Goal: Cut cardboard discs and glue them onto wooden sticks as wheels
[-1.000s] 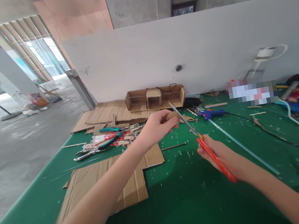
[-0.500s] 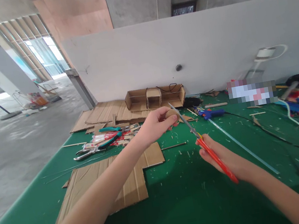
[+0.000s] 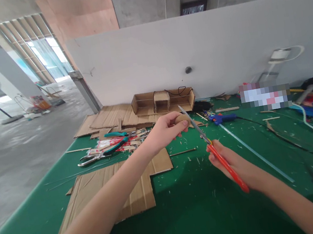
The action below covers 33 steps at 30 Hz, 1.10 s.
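Between the thumb and fingers of my left hand [image 3: 167, 130] is a small round-edged piece of cardboard [image 3: 182, 119]. My right hand [image 3: 227, 161] is closed around the red handles of a pair of scissors [image 3: 197, 129]. The blades point up and away, lying against the right edge of the cardboard piece. Below my left forearm a large cut cardboard sheet [image 3: 135, 189] rests on the green table. A long cardboard box [image 3: 144, 105] with a small square section in its middle stands behind my hands.
Left of my hands lie teal-handled pliers [image 3: 115, 142] among thin sticks. A blue glue gun [image 3: 225, 117] with its cord lies to the right, near a clear glue stick [image 3: 260, 155]. A white partition [image 3: 222, 41] rises behind the green table [image 3: 192, 215].
The view has shifted very slightly. The cardboard piece shows a little more above my left fingers, and the scissors stay at its edge. Both hands keep their hold.
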Motion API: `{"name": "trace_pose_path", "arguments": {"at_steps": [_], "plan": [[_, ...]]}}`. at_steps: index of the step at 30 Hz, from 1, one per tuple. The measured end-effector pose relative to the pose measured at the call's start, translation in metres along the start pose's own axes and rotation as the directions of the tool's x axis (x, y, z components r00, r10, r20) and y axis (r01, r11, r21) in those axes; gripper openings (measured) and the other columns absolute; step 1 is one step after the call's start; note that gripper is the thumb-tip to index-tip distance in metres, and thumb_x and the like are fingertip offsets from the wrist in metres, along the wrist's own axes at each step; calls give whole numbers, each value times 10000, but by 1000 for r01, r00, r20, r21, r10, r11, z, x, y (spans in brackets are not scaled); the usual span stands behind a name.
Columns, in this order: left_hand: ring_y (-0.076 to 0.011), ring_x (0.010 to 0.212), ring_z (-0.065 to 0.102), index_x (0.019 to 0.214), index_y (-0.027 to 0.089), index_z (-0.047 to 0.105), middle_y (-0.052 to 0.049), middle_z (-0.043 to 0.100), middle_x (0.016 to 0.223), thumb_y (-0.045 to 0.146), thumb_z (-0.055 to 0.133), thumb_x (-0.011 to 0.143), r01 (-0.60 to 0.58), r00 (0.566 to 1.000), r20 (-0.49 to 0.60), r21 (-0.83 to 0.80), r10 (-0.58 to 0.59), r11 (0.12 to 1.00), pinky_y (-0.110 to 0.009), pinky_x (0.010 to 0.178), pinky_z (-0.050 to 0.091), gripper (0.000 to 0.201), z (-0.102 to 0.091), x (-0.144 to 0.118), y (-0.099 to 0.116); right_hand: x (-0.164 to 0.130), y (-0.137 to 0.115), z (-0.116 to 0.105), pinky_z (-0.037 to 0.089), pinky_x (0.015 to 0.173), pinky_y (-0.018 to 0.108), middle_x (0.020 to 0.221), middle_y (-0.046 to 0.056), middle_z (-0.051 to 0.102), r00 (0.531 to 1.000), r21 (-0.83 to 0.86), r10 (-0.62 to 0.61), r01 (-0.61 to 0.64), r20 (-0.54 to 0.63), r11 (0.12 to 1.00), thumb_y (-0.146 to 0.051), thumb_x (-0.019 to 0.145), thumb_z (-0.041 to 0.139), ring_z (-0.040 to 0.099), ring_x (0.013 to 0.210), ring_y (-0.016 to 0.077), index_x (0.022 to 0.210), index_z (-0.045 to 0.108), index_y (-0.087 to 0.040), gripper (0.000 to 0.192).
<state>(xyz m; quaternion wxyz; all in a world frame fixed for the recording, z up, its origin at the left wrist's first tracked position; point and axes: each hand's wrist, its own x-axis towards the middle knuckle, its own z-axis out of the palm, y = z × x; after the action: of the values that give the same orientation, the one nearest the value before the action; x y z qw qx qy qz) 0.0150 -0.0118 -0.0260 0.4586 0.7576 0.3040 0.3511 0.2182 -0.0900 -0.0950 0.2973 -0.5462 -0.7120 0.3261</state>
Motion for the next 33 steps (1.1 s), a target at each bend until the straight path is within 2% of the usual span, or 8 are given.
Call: {"name": "trace_pose_path", "arguments": {"at_steps": [5, 11, 18, 25, 33], "plan": [[-67, 614, 490, 846, 151, 562, -19, 597, 772, 315, 491, 831, 17, 1000, -3, 10, -17, 1000, -194, 530, 381, 180, 1, 0, 1, 3, 6, 3, 430, 553, 279, 752, -14, 437, 999, -9, -18, 17, -33, 1000, -480, 871, 403, 425, 607, 119, 851, 395, -232, 250], [-73, 616, 496, 801, 142, 568, -16, 588, 730, 307, 493, 827, 4, 1000, 6, 42, -4, 999, -196, 524, 377, 184, -1, 0, 4, 0, 2, 3, 336, 452, 257, 627, -64, 381, 999, -38, 36, -35, 36, 999, -471, 868, 423, 360, 494, 103, 772, 294, -244, 278], [-69, 598, 500, 789, 129, 549, -13, 584, 711, 285, 503, 825, -4, 999, -39, -4, 4, 1000, -201, 537, 393, 167, 7, 0, 4, 0, 3, 3, 323, 465, 258, 631, -67, 344, 999, -86, 21, -19, 26, 996, -430, 881, 412, 355, 504, 105, 775, 280, -248, 249], [-67, 591, 514, 768, 128, 537, -15, 593, 701, 280, 511, 826, -36, 997, -63, -28, 34, 999, -208, 561, 423, 164, 11, 1, -1, 2, 1, 1, 341, 475, 274, 611, -52, 421, 1000, -166, 4, -4, -2, 986, -457, 878, 386, 407, 493, 118, 754, 305, -244, 260], [-77, 600, 525, 739, 125, 559, -18, 596, 692, 265, 497, 824, -41, 998, -43, 63, 43, 997, -213, 569, 433, 175, 6, -1, 7, 1, -7, -1, 348, 485, 271, 615, -38, 485, 999, -295, 2, -14, -40, 955, -416, 884, 376, 459, 485, 120, 758, 283, -244, 233]]}}
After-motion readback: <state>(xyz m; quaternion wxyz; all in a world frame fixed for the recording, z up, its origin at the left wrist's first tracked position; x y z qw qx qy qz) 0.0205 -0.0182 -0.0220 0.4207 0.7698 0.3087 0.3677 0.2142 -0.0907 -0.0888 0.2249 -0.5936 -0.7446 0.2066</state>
